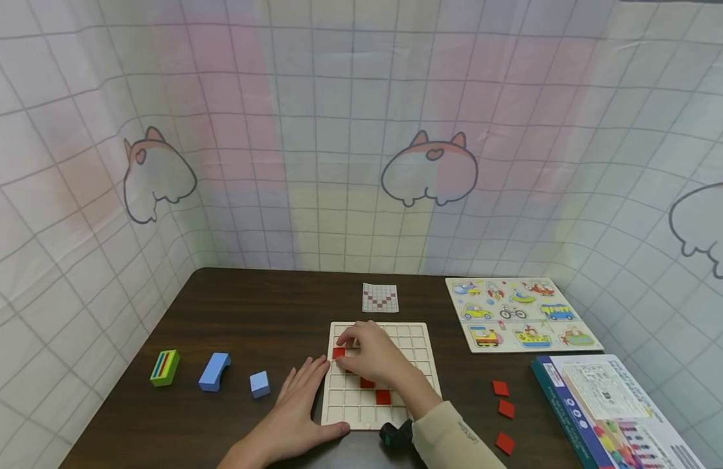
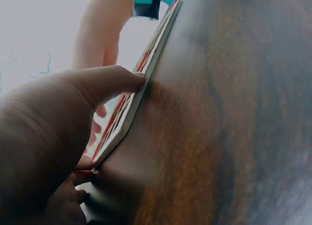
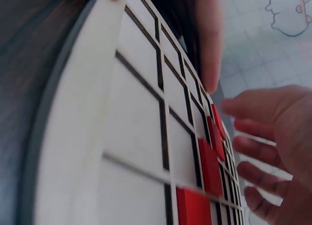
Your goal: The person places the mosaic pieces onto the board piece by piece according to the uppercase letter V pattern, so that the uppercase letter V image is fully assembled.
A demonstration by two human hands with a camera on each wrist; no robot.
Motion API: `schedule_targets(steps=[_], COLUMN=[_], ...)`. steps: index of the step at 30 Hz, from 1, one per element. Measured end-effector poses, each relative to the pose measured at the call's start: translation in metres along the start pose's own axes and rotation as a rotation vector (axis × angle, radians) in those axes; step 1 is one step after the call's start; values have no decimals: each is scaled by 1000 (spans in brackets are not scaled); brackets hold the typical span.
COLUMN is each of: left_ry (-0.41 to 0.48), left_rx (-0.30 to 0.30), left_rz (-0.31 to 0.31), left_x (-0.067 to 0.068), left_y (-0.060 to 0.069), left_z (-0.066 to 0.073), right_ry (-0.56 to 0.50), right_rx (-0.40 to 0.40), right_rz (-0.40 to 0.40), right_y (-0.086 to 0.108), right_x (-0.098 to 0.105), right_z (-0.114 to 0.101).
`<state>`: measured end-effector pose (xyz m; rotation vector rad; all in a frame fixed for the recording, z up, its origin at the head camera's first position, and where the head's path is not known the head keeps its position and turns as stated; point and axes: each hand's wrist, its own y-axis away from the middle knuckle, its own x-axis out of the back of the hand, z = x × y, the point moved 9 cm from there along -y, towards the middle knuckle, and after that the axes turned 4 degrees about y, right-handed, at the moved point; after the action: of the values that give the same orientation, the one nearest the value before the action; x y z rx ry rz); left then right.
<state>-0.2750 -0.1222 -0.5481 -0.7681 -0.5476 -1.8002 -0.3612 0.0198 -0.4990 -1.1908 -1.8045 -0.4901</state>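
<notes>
A pale grid board (image 1: 338, 407) lies on the dark table with red square tiles in a diagonal run, one of them a red tile (image 1: 383, 397). My left hand (image 1: 297, 417) rests along the board's left side, its thumb at the near edge, also seen in the left wrist view (image 2: 53, 118). Over the board's upper left is my right hand (image 1: 376, 355), fingers bent around but apart from the corner red tile (image 1: 339, 353). In the right wrist view the right hand (image 3: 282, 132) hovers beside the tiles and holds nothing visible.
A small pattern card (image 1: 380, 298) lies behind the board. Right of it are loose red tiles (image 1: 505, 409), a picture board (image 1: 514, 312) and a boxed set (image 1: 619, 417). Blue blocks (image 1: 259, 384) and a green block (image 1: 165, 368) stand at left.
</notes>
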Motion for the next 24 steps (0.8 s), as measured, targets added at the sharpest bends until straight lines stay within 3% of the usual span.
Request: schedule_targets(steps=[9, 24], left_ry=[-7, 2], left_rx=[17, 21], left_rz=[-17, -2], left_x=[-3, 0], left_y=[-2, 1], left_z=[-2, 0], right_ry=[-80, -120], right_rx=[74, 104], right_rz=[-43, 3], right_y=[26, 65], right_x=[12, 29], right_z=[6, 17])
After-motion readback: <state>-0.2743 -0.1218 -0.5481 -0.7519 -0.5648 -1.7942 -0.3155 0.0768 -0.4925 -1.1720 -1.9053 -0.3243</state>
